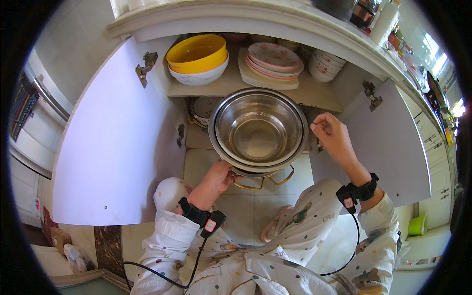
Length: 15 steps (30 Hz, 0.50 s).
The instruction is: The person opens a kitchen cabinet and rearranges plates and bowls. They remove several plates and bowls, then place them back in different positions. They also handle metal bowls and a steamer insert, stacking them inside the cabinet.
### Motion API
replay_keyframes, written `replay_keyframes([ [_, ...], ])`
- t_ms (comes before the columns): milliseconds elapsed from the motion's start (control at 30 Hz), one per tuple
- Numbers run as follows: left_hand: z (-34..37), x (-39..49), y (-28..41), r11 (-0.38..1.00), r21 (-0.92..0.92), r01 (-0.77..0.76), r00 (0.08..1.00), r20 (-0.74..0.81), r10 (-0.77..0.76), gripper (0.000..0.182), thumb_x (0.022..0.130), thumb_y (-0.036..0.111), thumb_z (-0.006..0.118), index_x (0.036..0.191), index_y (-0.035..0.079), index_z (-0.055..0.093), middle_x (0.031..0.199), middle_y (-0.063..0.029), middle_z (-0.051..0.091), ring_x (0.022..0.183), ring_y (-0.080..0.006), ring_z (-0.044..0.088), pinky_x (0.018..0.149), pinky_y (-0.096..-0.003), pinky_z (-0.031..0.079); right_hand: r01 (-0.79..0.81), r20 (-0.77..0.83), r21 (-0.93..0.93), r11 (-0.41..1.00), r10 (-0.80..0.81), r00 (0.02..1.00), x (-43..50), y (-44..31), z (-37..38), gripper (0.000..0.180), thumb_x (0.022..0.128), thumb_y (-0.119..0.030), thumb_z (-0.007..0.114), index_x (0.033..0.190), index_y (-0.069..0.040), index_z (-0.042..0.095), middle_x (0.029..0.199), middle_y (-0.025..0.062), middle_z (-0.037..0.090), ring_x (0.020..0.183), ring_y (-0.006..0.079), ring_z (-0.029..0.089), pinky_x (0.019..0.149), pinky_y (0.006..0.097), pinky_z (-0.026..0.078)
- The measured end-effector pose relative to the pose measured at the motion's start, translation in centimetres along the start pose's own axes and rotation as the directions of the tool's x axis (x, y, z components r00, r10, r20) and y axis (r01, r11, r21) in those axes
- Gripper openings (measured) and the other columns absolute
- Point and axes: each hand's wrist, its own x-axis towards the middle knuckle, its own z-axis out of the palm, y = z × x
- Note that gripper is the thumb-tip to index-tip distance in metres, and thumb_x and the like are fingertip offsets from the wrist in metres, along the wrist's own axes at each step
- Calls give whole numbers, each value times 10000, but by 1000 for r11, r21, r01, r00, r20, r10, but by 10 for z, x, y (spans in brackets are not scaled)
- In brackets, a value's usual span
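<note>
A stack of stainless steel basins [258,129] sits in front of the cupboard opening, nested one inside another. Beneath it, pans with gold-coloured loop handles [283,176] show at the near side. My left hand [220,177] grips the stack from below at its near left, with the fingers partly hidden under the rim. Off the right rim, my right hand [331,134] is raised with its fingers curled in and the fingertips close together. Nothing can be seen in it. Each wrist carries a black strap with a small device and a cable.
White cupboard doors stand wide at left [107,147] and right [383,147]. On the upper shelf are a yellow bowl [197,55] in a white bowl [201,75], stacked plates [273,61] and patterned small bowls [326,65]. A lidded pot [204,107] stands on the lower level.
</note>
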Motion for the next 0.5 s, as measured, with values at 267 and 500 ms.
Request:
replay_keyframes([
  [267,-1,4,1,998,63,-23,1000,-20,24,382,820,138,459,1174,112,318,979,-80,530,798,-201,574,668,-350,513,-471,334,177,864,397,855,30,2,25,380,726,-176,619,963,60,436,649,94,534,439,166,533,353,267,463],
  [500,-4,0,2,967,218,-131,982,-102,156,306,872,226,417,1122,48,424,974,-82,560,818,-178,588,691,-316,514,-396,412,150,906,307,858,43,-14,32,324,704,-43,504,1008,41,429,700,106,541,525,165,560,389,298,497],
])
